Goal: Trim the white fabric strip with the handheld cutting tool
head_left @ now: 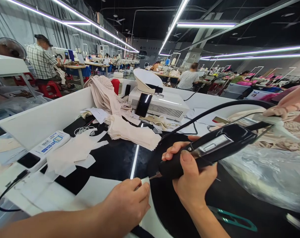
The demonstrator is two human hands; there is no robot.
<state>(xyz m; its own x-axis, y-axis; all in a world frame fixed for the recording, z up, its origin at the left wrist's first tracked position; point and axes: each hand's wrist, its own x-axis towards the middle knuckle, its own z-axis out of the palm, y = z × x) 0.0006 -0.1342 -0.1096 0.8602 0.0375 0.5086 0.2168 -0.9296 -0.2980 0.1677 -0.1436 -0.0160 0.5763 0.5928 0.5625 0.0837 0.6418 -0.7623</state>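
My right hand [196, 180] is wrapped around a black corded hand tool [209, 145] with a silver plate on its side. Its thin metal tip points left, at a small whitish piece [145, 180] pinched between the thumb and fingers of my left hand [131, 201]. Tip and piece meet or nearly meet; I cannot tell which. Under my left hand lies a white sheet [97, 190] on the black tabletop [120, 162]. Beyond it sits a stack of cream fabric pieces [132, 132]. A green cutter-like tool [234, 218] rests below my right wrist.
White panels [48, 117] wall the table. Loose pale pieces [68, 153] and a white power strip [51, 145] occupy the left. A phone [143, 104] leans on a white machine [162, 102]. The cable [214, 107] arches right, above a clear plastic bag [264, 175]. Several people work behind.
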